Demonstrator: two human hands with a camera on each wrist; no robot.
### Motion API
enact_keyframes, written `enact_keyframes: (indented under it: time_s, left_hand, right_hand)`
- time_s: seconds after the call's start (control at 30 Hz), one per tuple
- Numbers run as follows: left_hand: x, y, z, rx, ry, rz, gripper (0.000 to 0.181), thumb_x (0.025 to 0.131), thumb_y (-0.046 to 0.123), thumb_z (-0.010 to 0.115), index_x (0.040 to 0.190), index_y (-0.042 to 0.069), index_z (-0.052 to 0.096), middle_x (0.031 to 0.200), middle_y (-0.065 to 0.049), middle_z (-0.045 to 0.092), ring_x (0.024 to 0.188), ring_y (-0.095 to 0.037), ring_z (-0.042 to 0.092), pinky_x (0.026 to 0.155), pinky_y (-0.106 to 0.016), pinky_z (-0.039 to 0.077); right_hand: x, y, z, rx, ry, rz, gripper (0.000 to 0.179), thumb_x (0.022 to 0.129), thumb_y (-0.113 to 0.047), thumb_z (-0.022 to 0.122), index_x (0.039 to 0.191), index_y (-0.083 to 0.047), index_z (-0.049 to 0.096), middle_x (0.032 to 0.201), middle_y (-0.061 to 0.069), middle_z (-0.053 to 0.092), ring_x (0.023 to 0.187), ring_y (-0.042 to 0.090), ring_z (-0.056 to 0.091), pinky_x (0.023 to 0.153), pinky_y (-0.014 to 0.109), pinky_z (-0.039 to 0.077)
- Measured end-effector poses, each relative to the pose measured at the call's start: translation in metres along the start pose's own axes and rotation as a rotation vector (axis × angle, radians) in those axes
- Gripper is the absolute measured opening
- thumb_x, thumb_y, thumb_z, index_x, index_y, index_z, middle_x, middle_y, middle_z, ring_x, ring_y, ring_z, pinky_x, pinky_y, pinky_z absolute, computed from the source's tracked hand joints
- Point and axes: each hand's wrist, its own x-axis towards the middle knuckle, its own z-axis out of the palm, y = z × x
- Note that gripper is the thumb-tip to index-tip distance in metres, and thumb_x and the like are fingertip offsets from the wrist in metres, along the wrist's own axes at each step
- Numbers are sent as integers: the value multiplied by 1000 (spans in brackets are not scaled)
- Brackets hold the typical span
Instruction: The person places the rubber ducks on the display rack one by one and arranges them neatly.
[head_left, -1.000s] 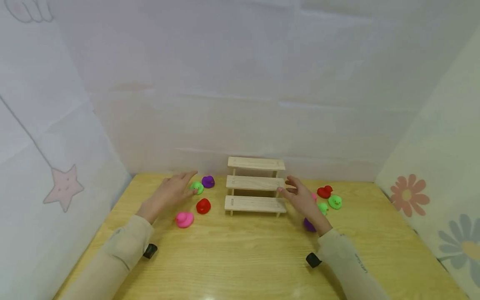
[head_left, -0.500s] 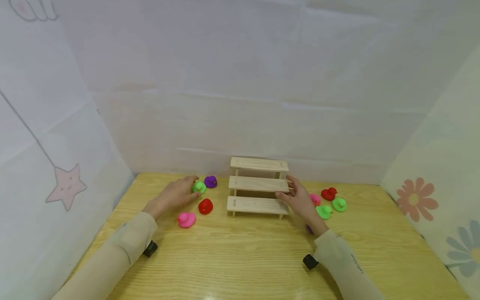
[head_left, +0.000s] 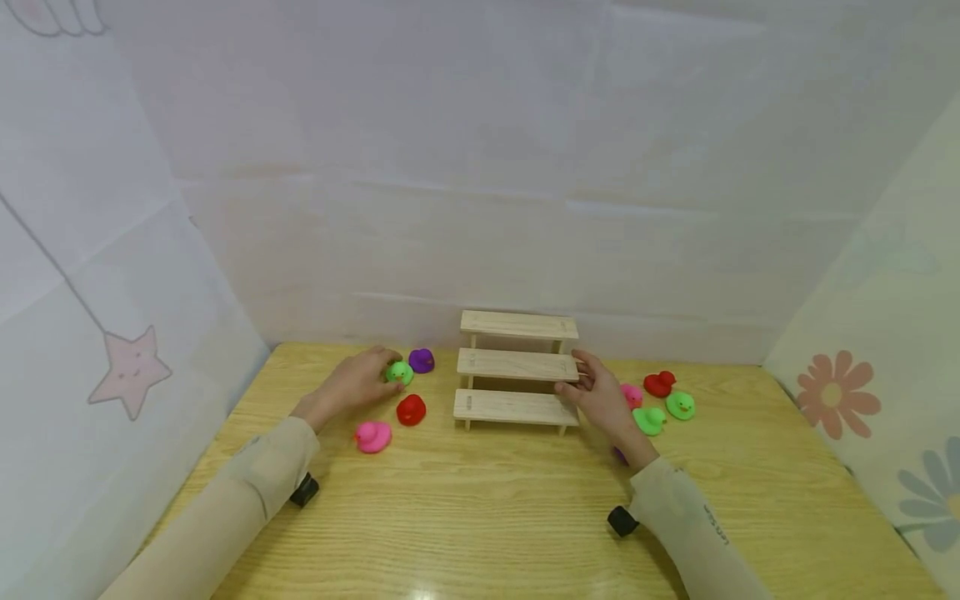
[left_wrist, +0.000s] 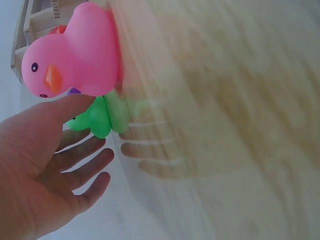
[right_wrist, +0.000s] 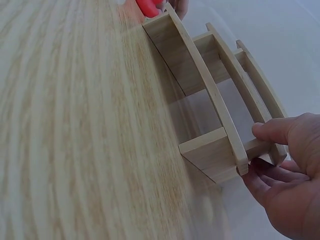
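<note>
My left hand [head_left: 352, 387] is at a small green rubber duck [head_left: 401, 373] on the left of the table, thumb on the near side and fingers on the far side. In the left wrist view the fingers are spread and only loosely bent beside the green duck [left_wrist: 100, 119], which a pink rubber duck [left_wrist: 90, 52] partly covers. My right hand [head_left: 600, 402] grips the right end of the middle step of a three-tier wooden stand [head_left: 517, 364]. The right wrist view has the thumb over that step of the stand [right_wrist: 212, 90] and the fingers beneath it.
Near the left hand sit a purple duck [head_left: 422, 361], a red duck [head_left: 411, 410] and a pink duck [head_left: 373, 437]. Right of the stand are several more, including a red duck [head_left: 660, 383] and a green duck [head_left: 681, 406]. A white sheet wall [head_left: 517, 208] rises behind.
My left hand has come right and lower, so its thumb and fingers now flank the green duck. The right hand has moved in slightly and taken hold of the stand's middle step.
</note>
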Motion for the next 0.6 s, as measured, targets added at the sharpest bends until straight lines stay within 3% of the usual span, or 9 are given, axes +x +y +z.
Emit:
enact_keyframes:
  time_s: [0.17, 0.6]
  left_hand:
    - [3, -3, 3, -7, 15, 3, 54, 88, 26, 81, 129, -2, 62, 121, -16, 63, 100, -29, 62, 88, -51, 50]
    - [5, -6, 8, -17, 22, -11, 56, 87, 24, 82, 131, -3, 60, 126, -18, 62, 108, -31, 61, 93, -51, 49]
  right_hand:
    - [-3, -6, 0, 1, -3, -13, 79, 94, -9, 73, 155, 10, 26, 145, 34, 44, 126, 45, 53, 95, 32, 51]
    - [2, 4, -1, -17, 5, -25, 78, 94, -7, 73, 155, 10, 28, 144, 35, 45, 126, 46, 53, 95, 33, 51]
